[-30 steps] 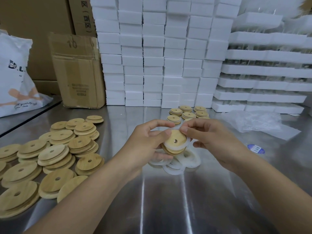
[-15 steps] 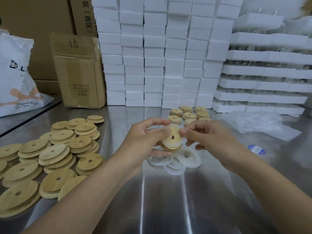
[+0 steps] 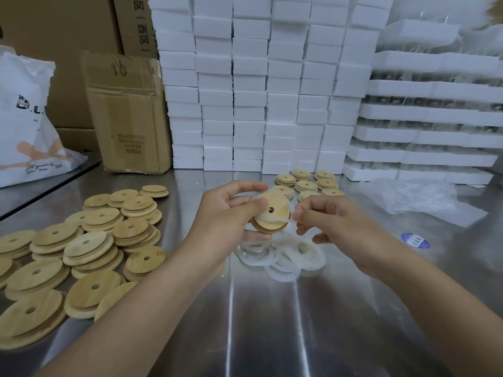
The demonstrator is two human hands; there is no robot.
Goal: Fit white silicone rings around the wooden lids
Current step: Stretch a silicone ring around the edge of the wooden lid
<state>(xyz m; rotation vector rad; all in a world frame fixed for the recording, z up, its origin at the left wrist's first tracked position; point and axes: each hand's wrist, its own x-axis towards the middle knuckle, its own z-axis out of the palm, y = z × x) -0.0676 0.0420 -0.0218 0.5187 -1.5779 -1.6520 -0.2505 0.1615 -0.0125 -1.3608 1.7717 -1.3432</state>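
Single head view, looking down at a bare stainless-steel table (image 3: 272,327).

Left hand (image 3: 227,217): thumb and fingers curled round a round light-wood lid with a small centre hole (image 3: 272,206), gripping it by its rim and holding it above the table, face tilted toward the camera.

Right hand (image 3: 341,225): fingertips closed in a narrow pinch on a thin white silicone ring (image 3: 275,219) at the lid's right edge. The ring lies partly across the lid's lower face and partly round its upper rim; it is not seated all the way round.

Directly under the hands, a loose heap of white silicone rings (image 3: 283,258) lies on the table.

Left of the left forearm: a spread of overlapping bare wooden lids (image 3: 89,242).

Behind the hands: a small group of stacked lids (image 3: 307,184); whether they carry rings cannot be told.

Rear: a wall of white foam blocks (image 3: 245,91), a brown cardboard carton (image 3: 128,112), and a crumpled clear plastic bag (image 3: 413,197) on the right.
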